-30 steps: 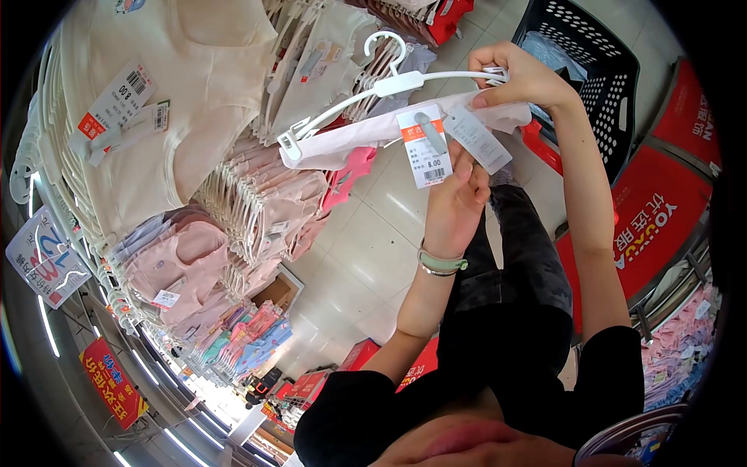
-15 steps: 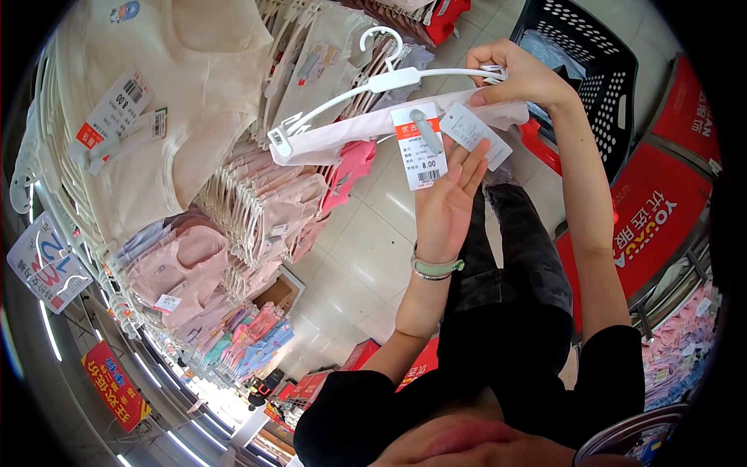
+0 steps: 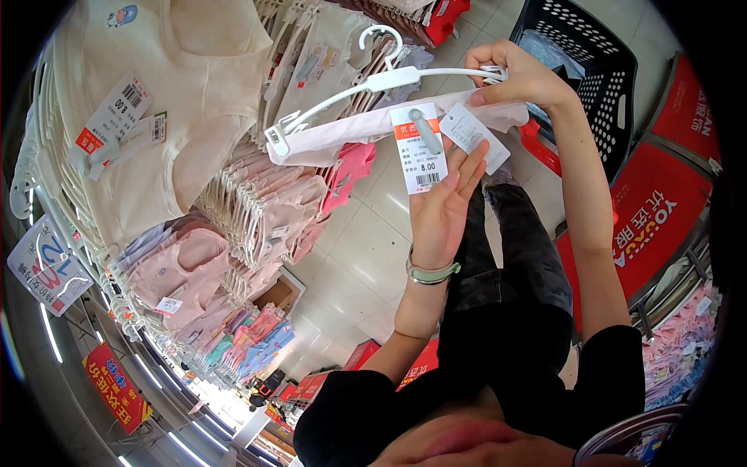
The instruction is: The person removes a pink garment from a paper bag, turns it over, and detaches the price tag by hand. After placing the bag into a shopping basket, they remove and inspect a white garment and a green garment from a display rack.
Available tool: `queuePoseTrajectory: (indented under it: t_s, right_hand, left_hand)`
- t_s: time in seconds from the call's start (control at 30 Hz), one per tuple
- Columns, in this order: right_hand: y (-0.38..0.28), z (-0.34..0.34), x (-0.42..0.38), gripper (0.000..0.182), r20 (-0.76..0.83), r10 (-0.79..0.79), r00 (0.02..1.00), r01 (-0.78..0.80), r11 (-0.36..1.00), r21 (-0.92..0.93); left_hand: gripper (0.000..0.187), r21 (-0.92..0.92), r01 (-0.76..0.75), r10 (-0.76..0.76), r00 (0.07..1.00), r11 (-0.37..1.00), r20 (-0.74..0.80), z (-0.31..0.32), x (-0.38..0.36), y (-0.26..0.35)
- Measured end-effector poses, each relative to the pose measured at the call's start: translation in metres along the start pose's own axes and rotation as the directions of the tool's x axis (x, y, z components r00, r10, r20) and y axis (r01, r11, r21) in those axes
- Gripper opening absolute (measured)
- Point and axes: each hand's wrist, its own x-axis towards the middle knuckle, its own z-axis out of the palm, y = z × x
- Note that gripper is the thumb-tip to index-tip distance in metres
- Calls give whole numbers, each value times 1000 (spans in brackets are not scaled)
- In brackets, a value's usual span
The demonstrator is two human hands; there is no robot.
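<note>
Pale tiled floor [image 3: 358, 257], probably ceiling strip lights [image 3: 50, 333]

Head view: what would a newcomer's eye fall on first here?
Most likely the white hanger with its pale pink garment, above the middle of the view, gripped at one end by the right hand. Next, perhaps, the white-and-orange price tag reading 8.00, hanging in front of the garment, by the left hand. At the upper left, a large cream sleeveless top fills much of the view.
</note>
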Motion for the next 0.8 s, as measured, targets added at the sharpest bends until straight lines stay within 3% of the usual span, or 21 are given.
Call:
queuePoseTrajectory:
  t_s: [0.1,0.17,0.27,0.5,0.6,0.7,0.8]
  right_hand:
    - [1,1,0,22,2,2,1000,-2,1000,18]
    - [2,1,0,22,1,1,1000,-1,1000,30]
    - [3,2,1,21,-2,-19,1000,20,999,30]
    - [3,2,1,20,-32,8,999,-7,999,32]
    - [1,0,-1,20,-33,-5,999,6,1000,24]
    - [0,0,-2,21,-46,-16,999,19,997,70]
    - [1,-3,-3,21,-52,14,999,-8,992,124]
  left_hand:
    - [42,11,2,-2,1000,1000,-27,2,-2,2]
    - [39,232,-79,102,991,970,-87,5,-2,1]
    - [37,329,-156,190,979,931,-75,-1,2,-2]
    - [32,387,-158,239,956,908,-171,1,14,-7]
    - [30,318,-180,235,962,931,-142,-2,16,-13]
    - [27,291,-217,282,937,932,-207,-3,14,-18]
    - [23,390,-219,320,922,895,-216,-6,7,-15]
